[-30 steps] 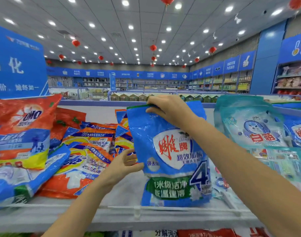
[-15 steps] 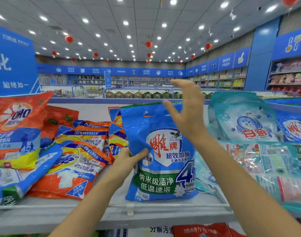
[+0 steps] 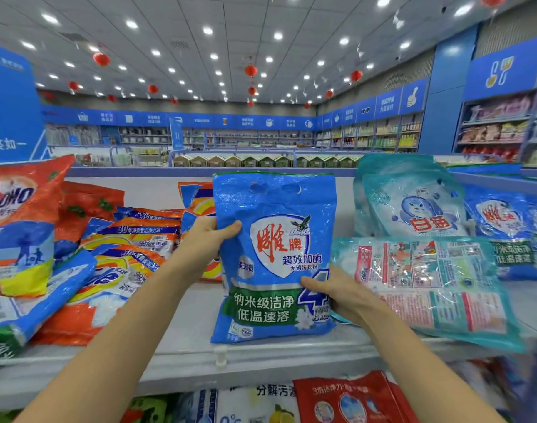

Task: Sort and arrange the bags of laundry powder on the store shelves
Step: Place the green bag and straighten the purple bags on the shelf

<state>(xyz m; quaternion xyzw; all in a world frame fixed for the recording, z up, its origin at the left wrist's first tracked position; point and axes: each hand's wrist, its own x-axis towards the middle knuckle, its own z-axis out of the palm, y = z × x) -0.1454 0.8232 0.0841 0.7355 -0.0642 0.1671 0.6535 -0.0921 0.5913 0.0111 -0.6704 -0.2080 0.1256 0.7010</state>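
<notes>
A blue bag of laundry powder (image 3: 273,257) stands upright in the middle of the top shelf (image 3: 184,315), its bottom edge resting just behind the shelf's front rim and its printed face turned toward the person. Both hands hold it. The left grip (image 3: 204,239) closes on the bag's left edge at about mid-height, the thumb laid across the front and the fingers hidden behind. The right grip (image 3: 340,294) closes on the lower right edge, the thumb pressing the front beside the large "4".

To the left, a pile of orange bags (image 3: 123,270) lies flat and overlapping on the shelf. An orange OMO bag (image 3: 19,224) leans upright at the far left, and a blue bag on its side (image 3: 38,300) lies across the front of the pile. One more orange and blue bag (image 3: 197,203) stands just behind the held bag's left edge.

To the right, a teal bag (image 3: 429,285) lies flat with its back label up, touching the right wrist. Behind it stands a teal bag with a cat picture (image 3: 413,209), and beside that a second blue bag of the same brand (image 3: 505,221). On the shelf below, a red bag (image 3: 343,398) shows under the front rim.
</notes>
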